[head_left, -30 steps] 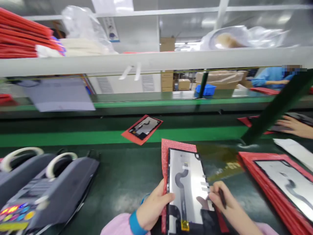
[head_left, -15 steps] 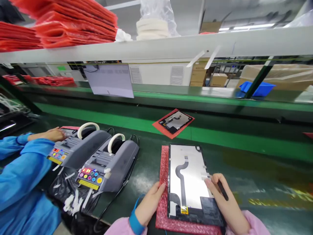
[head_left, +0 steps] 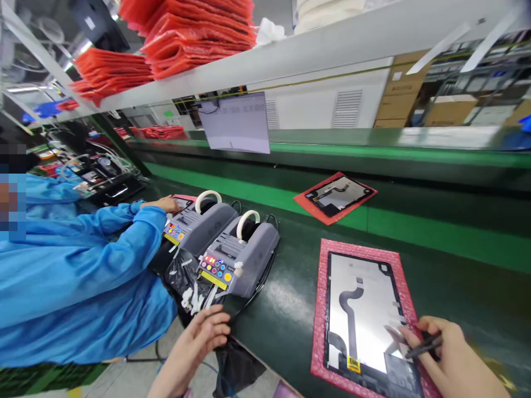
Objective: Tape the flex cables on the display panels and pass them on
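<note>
A display panel (head_left: 365, 309) with a black flex cable lies back side up on a pink bubble-wrap sheet (head_left: 321, 309) on the dark green bench. My right hand (head_left: 448, 359) rests on the panel's lower right corner, fingers closed round a thin dark tool (head_left: 423, 347). My left hand (head_left: 199, 340) hangs off the bench's front edge, fingers spread and holding nothing, just below the nearer of two grey tape dispensers (head_left: 244, 257).
A second dispenser (head_left: 203, 221) stands behind the first. A co-worker in a blue coat (head_left: 83, 271) sits at left, a hand by the dispensers. Another panel on a red sheet (head_left: 336, 196) lies on the green conveyor. Red sheets (head_left: 186, 33) are stacked on the shelf above.
The view has swung left. My left hand has let go of the pink sheet's edge and moved left toward the dispensers. My right hand stays on the panel with the tool.
</note>
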### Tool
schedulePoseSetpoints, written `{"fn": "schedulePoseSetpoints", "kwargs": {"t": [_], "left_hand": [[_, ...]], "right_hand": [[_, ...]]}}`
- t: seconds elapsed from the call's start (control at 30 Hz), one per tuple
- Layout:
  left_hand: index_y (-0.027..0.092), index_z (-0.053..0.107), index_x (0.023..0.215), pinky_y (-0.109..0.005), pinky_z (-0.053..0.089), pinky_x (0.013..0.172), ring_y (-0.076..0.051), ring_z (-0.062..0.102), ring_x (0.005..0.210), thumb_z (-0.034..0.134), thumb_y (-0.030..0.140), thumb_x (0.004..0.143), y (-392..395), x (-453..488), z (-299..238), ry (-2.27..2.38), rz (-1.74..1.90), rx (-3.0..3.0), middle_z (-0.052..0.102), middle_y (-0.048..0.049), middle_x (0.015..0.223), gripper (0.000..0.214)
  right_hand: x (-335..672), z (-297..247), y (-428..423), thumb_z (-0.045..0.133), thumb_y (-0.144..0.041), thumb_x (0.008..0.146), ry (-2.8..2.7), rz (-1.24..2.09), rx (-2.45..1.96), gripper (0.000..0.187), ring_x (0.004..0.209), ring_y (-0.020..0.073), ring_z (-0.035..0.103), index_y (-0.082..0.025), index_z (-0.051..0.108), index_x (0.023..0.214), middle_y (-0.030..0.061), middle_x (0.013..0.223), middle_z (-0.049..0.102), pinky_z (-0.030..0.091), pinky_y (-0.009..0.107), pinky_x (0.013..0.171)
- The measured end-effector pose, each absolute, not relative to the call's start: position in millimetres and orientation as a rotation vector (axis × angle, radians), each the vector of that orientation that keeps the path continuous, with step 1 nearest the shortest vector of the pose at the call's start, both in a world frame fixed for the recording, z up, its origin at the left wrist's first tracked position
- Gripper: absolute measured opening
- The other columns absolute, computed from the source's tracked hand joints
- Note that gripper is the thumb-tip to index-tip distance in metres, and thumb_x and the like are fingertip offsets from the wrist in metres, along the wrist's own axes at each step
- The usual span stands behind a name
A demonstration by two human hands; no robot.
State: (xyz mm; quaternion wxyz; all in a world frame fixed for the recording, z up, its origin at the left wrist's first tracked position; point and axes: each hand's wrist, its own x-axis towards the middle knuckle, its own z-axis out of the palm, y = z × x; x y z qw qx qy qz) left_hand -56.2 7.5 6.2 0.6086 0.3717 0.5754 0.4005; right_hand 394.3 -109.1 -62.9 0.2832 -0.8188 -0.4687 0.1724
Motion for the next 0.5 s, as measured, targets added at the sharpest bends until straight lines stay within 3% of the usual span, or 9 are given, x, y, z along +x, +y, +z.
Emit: {"fn": "schedulePoseSetpoints", "kwargs": {"t": [0.1, 0.27, 0.4, 0.5], "left_hand": [[0.016, 0.073, 0.093, -0.041, 0.060, 0.084, -0.032, 0.073, 0.099, 0.091, 0.062, 0.055, 22.6, -64.3, 17.8, 1.377, 1.056, 0.766, 0.075, -0.0171, 0.114, 0.063], [0.018, 0.068, 0.068, -0.037, 0.059, 0.091, -0.031, 0.072, 0.105, 0.097, 0.051, 0.046, 24.4, -58.2, 24.9, 1.424, 1.148, 0.785, 0.076, -0.0075, 0.086, 0.050], [0.021, 0.070, 0.069, -0.030, 0.061, 0.085, -0.027, 0.073, 0.101, 0.098, 0.057, 0.034, 12.0, -68.5, 22.2, 1.486, 1.264, 0.667, 0.078, -0.0033, 0.089, 0.058], [0.027, 0.070, 0.081, -0.029, 0.062, 0.077, -0.024, 0.074, 0.093, 0.098, 0.057, 0.034, 13.0, -74.0, 21.4, 1.468, 1.386, 0.570, 0.080, 0.0006, 0.093, 0.062]], "right_hand": [[397.7, -71.3, -110.5, 0.052, -0.074, 0.084, -1.217, 0.542, -2.143, 0.047, 0.071, 0.0299, 0.077, -0.029, 0.054, 0.098, 0.0080, 0.091, 0.079, 0.055, 0.035, 0.055], [397.7, -76.0, -116.9, 0.053, -0.068, 0.087, -1.232, 0.470, -2.065, 0.041, 0.073, 0.0282, 0.077, -0.029, 0.052, 0.097, 0.0069, 0.089, 0.079, 0.056, 0.033, 0.057], [398.8, -73.6, -127.6, 0.050, -0.064, 0.091, -1.216, 0.422, -2.045, 0.036, 0.074, 0.0243, 0.077, -0.029, 0.048, 0.093, 0.0057, 0.091, 0.077, 0.057, 0.030, 0.060], [400.9, -73.4, -135.3, 0.047, -0.065, 0.092, -1.211, 0.417, -2.059, 0.036, 0.070, 0.0228, 0.076, -0.029, 0.047, 0.090, 0.0051, 0.088, 0.076, 0.057, 0.029, 0.060]]}}
